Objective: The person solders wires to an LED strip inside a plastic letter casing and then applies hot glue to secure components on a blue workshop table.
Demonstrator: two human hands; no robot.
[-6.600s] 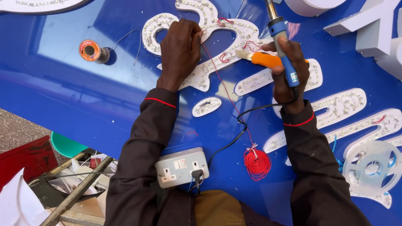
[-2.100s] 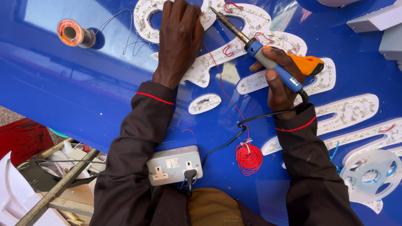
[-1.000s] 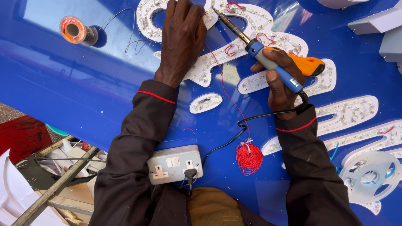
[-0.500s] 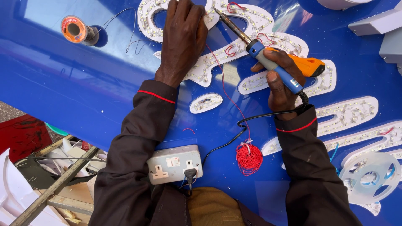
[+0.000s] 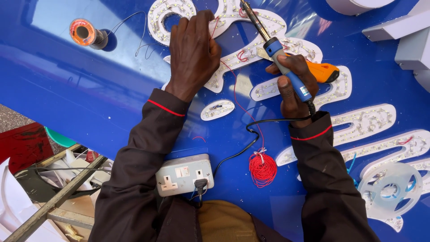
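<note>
My left hand rests on a white cut-out letter studded with small lights, pinching a thin red wire against it. That wire runs down to a red wire coil on the blue sign board. My right hand grips a blue-handled soldering iron, whose metal tip points up and left over the letter near the left fingers. An orange utility knife lies just behind the right hand.
A solder spool stands at the upper left with loose wire trailing. A grey double socket with the iron's black cord plugged in sits near my lap. A clear empty reel lies lower right. Grey blocks stand upper right; scrap and metal bars lie lower left.
Over the last second the hands barely move; the view has shifted slightly. Earlier, the iron was held upright away from the letter, then tilted down toward the left fingers.
</note>
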